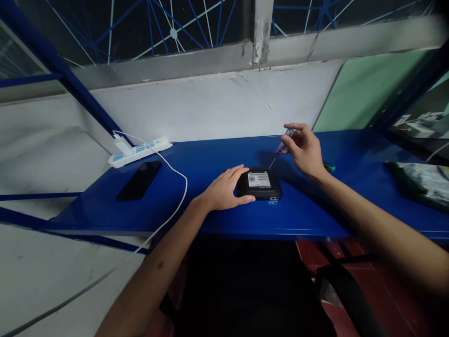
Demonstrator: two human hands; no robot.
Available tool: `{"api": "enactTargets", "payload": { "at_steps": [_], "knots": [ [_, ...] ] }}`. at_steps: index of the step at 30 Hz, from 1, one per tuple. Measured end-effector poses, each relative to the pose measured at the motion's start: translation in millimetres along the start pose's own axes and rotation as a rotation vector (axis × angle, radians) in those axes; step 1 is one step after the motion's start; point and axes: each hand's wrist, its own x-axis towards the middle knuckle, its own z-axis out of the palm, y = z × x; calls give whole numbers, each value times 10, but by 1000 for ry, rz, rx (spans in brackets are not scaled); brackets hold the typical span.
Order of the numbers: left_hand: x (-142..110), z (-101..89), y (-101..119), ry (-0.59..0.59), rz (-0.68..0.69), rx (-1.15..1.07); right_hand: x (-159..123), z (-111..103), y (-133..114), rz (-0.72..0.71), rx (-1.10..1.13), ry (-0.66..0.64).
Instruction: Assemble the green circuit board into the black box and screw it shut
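Note:
A flat black electronic box (276, 186) with a white printed label and ports along its near edge lies on the blue table. My left hand (226, 189) grips its left side, thumb along the near edge and fingers over the far one. Pinched in my right hand (304, 150) is a screwdriver (279, 150) with a clear and red handle. It is held at a slant, its thin shaft pointing down to the far right part of the box's upper face. Whether the tip sits in a screw is too small to tell.
A black phone (139, 180) and a white power strip (140, 150) with a plugged-in charger are on the left. A white cable (185, 180) crosses the table and hangs over its front edge. To the right lie a small green item (329, 167) and a plastic bag (421, 180).

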Motion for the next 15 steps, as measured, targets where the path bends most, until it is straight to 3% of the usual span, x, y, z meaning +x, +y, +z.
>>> {"api": "enactTargets", "payload": {
  "at_steps": [15],
  "knots": [
    [-5, 4, -4, 0, -3, -13, -32, 51, -29, 176, 149, -105]
  ]
}}
